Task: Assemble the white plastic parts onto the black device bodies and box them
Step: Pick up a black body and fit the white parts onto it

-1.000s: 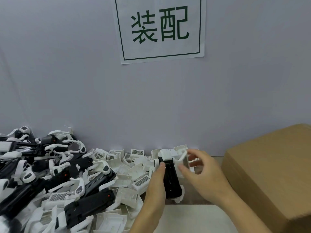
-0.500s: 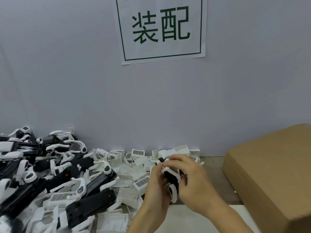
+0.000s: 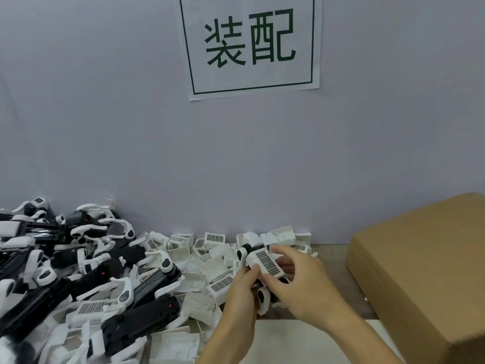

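Note:
Both hands meet at the middle of the bench around one black device body [image 3: 273, 287], mostly hidden by fingers. My left hand [image 3: 240, 298] grips it from the left side. My right hand [image 3: 301, 282] curls round it from the right, pinching a white plastic part [image 3: 266, 262] with a grid-patterned label onto its top. A white loop [image 3: 262, 300] of the device sticks out below the hands. A closed brown cardboard box [image 3: 425, 271] stands to the right.
A heap of black device bodies with white clips [image 3: 65, 279] fills the left. Loose white plastic parts [image 3: 199, 261] lie along the grey wall behind the hands. A white mat [image 3: 301, 342] lies in front. A paper sign [image 3: 249, 43] hangs on the wall.
My right hand has brought the white part from beside the device onto its top. The device has turned in my left hand, so the labelled face now shows upward.

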{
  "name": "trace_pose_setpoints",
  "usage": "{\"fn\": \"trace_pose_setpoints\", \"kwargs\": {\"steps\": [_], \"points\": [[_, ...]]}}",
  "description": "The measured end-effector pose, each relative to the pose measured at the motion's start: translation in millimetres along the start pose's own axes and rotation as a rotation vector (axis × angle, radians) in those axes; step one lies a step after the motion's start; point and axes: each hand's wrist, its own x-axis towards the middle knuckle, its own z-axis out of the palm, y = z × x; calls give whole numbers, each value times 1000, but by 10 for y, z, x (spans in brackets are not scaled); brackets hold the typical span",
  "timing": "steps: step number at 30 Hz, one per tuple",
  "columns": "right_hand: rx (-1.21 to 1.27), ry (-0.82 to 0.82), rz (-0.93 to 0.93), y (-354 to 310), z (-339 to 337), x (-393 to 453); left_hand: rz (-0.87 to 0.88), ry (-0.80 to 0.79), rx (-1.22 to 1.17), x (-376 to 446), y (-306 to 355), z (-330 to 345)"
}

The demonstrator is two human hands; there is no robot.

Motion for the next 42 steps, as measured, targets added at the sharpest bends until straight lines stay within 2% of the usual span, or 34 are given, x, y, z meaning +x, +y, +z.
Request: {"fn": "trace_pose_setpoints", "kwargs": {"steps": [3, 8, 12, 16, 20, 22, 24, 27, 32, 35, 39, 42], "points": [[-1, 6, -7, 10, -51, 20, 4, 19, 10, -2, 4, 13], [-160, -15, -71, -35, -40, 16, 0, 40, 16, 22, 3, 9], [-132, 193, -62, -57, -64, 12, 19, 27, 24, 28, 4, 0], [-110, 75, -28, -36, 42, -18, 51, 37, 75, 21, -13, 32], [-136, 139, -64, -7, 116, -25, 129, 19, 104, -19, 0, 48], [-130, 96, -70, -4, 82, -31, 162, 41, 104, -22, -5, 45], [-68, 47, -70, 10, 51, -38, 183, 105, 128, 21, -36, 15], [81, 96, -18, 46, 50, -22, 212, 138, 146, 59, -54, -16], [531, 25, 236, 71, 73, -14, 254, -52, 227, 36, -53, 27], [612, 80, 258, 69, 120, -23, 275, -28, 235, 44, -63, 43], [678, 82, 271, 2, 241, -62, 290, 109, 267, 27, -37, 36], [587, 143, 263, 4, 317, -66, 275, 175, 341, 10, -40, 27]]}}
